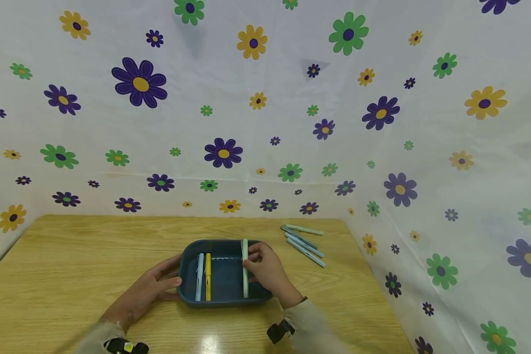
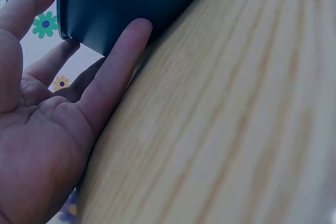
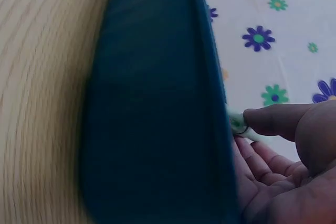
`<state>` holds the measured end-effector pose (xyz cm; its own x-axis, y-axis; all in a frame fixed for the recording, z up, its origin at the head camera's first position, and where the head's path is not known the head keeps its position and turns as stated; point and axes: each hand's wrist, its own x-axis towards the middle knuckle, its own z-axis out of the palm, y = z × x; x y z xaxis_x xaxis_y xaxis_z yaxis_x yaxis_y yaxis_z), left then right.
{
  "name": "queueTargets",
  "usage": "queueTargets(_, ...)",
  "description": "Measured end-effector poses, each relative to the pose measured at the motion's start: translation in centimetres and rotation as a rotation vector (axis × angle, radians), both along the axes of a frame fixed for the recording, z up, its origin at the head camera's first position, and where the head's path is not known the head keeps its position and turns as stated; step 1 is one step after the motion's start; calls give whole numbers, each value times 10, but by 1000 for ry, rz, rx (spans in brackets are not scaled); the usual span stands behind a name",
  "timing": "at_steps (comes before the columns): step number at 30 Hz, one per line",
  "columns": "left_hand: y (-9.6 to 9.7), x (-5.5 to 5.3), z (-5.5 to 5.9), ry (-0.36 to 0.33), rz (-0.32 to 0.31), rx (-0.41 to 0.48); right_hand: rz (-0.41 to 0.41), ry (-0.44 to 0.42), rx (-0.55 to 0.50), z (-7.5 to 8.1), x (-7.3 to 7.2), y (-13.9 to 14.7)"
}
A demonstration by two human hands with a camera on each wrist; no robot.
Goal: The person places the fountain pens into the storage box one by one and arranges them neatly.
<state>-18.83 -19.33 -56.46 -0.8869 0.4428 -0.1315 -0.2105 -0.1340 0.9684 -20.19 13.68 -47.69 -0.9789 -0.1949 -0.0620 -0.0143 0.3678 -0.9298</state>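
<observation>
A dark blue tray [image 1: 227, 303] with rounded corners stands on the table. My left hand [image 1: 152, 287] rests against its left end, the mostly straight fingers touching the outer wall, as the left wrist view also shows. With thumb and fingers my right hand [image 1: 269, 270] pinches a pale green pen [image 1: 245, 275], which stands lengthwise over the right part of the tray. In the right wrist view the tray's wall [image 3: 157, 103] hides most of that pen. A light blue pen [image 1: 199, 278] and a yellow pen [image 1: 208, 278] lie side by side in the tray's left part.
Behind and right of the tray, several pens lie on the wooden table [image 1: 93, 246]: a pale green pen [image 1: 307, 229] farthest back, then a dark teal pen [image 1: 303, 238] and light blue pens [image 1: 307, 252]. A flower-printed white sheet [image 1: 181, 128] encloses the table's back and sides.
</observation>
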Motion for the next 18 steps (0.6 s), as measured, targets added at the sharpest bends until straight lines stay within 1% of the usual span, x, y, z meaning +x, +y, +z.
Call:
queueTargets(6, 1, -1, -2, 0, 1, 7, 16, -24, 57, -9, 0, -22)
queueTargets(12, 1, 1, 1, -12, 13, 4, 26, -81, 101, -19, -3, -38)
queueTargets(18, 4, 3, 5, -27, 37, -21, -7, -114, 159, -25, -7, -48)
